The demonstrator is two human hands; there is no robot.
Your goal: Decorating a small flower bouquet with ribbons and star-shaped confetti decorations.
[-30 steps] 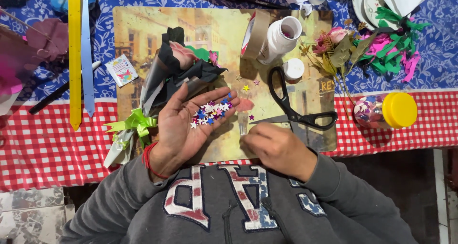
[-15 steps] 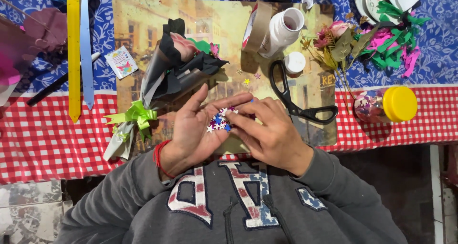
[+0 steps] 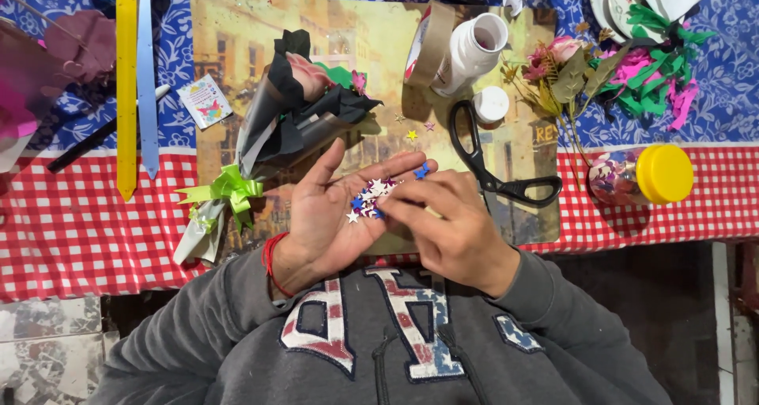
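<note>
I'm looking straight down past a grey sweatshirt, and the left hand (image 3: 332, 207) is lying palm up over the near edge of the desk (image 3: 79, 231), fingers spread wide and relaxed, cupping a small heap of star confetti (image 3: 371, 198) in blue, white and pink. The right hand (image 3: 451, 227) is coming across from the other side, knuckles up, fingers curled narrow, with the fingertips (image 3: 395, 207) pressing into the heap; I cannot tell whether a star is actually pinched between them. The two hands are touching over the picture placemat (image 3: 237, 49). Just beyond the left fingers a black paper bouquet (image 3: 292, 120) with a pink rose is lying tilted, a green ribbon bow (image 3: 225, 190) tied near its stem. Black scissors (image 3: 490, 160) are resting just beside the right hand, blades pointing away. A few loose stars (image 3: 411, 134) are sitting on the placemat near the bouquet. A jar with a yellow lid (image 3: 644, 176) is lying on its side well apart to the right.
</note>
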